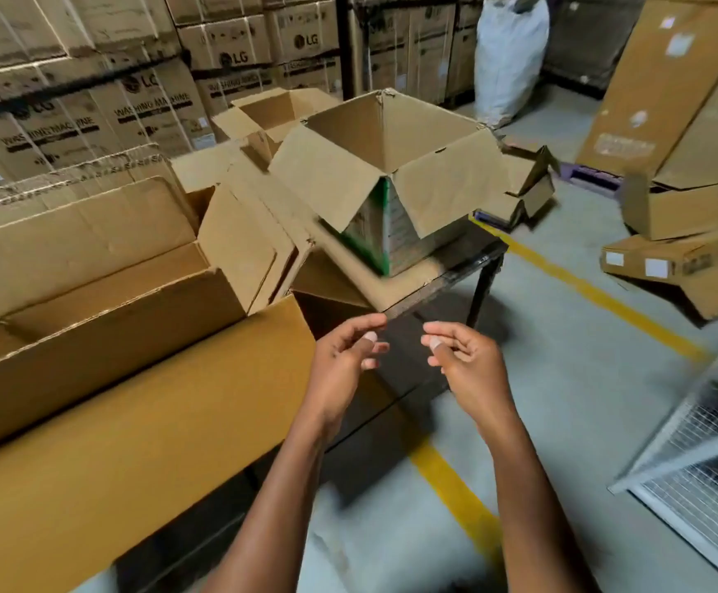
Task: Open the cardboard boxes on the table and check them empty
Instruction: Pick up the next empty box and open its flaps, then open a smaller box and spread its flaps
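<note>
Beside the dark table of opened boxes, both hands hover loose, empty.

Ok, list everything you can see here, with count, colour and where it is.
Open box with green print: one, brown, far right end of the table, flaps out.
Long open box: one, brown, left on the table.
Further open box: one, brown, behind the green-printed one.
Table: one, dark, under the boxes.
Washing machine cartons: many, brown, stacked along the back wall.
White sack: one, back right.
Flat cartons: several, brown, floor right.
Floor line: yellow.
Wire panel: one, white, lower right.
Left hand: loose grip, empty.
Right hand: loose grip, empty.
</note>
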Tool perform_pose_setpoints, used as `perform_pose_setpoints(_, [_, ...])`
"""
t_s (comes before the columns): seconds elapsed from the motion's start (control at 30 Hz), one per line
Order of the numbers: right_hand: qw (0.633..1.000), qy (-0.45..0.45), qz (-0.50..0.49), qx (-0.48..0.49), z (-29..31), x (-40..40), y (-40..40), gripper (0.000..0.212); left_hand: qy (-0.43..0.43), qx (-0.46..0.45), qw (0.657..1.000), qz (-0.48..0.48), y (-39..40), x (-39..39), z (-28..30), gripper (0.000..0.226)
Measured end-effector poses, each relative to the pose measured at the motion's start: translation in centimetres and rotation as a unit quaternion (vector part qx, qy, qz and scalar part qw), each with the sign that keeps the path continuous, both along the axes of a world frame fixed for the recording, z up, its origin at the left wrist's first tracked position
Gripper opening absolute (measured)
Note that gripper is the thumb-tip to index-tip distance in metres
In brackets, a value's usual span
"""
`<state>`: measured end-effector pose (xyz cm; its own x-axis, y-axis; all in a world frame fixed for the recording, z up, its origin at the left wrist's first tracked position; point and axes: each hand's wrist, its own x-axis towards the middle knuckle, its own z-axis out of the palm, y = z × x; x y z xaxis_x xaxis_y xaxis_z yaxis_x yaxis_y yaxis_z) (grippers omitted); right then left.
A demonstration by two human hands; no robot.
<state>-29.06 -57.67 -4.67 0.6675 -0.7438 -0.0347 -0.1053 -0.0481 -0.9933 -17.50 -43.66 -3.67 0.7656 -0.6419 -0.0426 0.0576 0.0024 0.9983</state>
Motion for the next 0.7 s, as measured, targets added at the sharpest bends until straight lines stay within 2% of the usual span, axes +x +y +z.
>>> perform_pose_setpoints(0.13, [0.999, 0.043, -0.010, -0.022, -1.4, -4.5, -6.6, 0.026, 0.030, 0.031, 0.999, -0.017, -6.0, -3.0, -2.3, 0.034])
perform_pose_setpoints(0.33, [0.999, 0.040, -0.033, -0.014, -1.4, -7.4, -15.9, 0.023, 0.063, 0.027, 0.998, 0.004, -14.2, -5.5, -3.5, 0.030])
perform_pose_setpoints(0.53, [0.999, 0.050, -0.011, -0.011, -1.9, -4.1, -24.2, 0.027, 0.057, 0.023, 0.998, 0.026, -22.2, -4.1, -3.9, 0.031])
perform_pose_setpoints(0.7, [0.997, 0.052, 0.028, -0.039, -0.8, 1.4, -33.5, 0.022, 0.027, 0.032, 0.999, 0.005, -32.5, -0.7, -4.5, 0.031])
